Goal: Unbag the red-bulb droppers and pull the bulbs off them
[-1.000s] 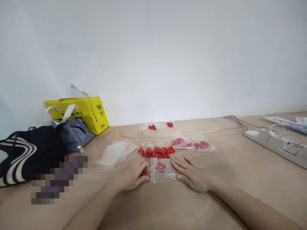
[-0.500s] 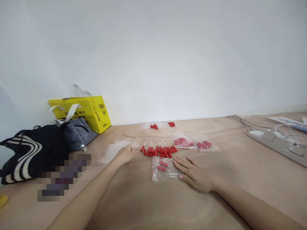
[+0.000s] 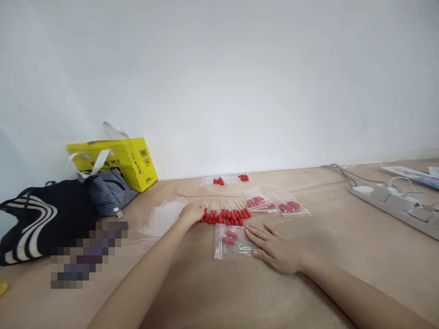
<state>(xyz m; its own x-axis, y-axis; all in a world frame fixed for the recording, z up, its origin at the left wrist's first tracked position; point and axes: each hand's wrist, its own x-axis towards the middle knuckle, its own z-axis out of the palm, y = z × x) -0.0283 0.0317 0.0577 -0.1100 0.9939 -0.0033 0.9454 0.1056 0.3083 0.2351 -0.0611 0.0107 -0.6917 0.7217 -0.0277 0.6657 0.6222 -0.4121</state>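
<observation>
My right hand (image 3: 274, 246) lies flat with fingers stretched out on the right edge of a small clear zip bag (image 3: 230, 242) that holds two red-bulbed droppers. My left hand (image 3: 193, 212) reaches forward to the left end of a row of red-bulbed droppers (image 3: 226, 214) and touches them; its fingers are curled and I cannot see what they hold. A stack of empty clear bags (image 3: 162, 219) lies just left of that hand.
Filled dropper bags (image 3: 277, 204) lie right of the row, and more red pieces on a clear bag (image 3: 229, 180) near the wall. A yellow bag (image 3: 118, 160), striped pouch (image 3: 108, 191) and black bag (image 3: 37, 219) sit left. A power strip (image 3: 394, 205) with cables lies right.
My left hand left the near bag, went to the empty bags at the left, then moved right to the left end of the dropper row. My right hand stayed put.
</observation>
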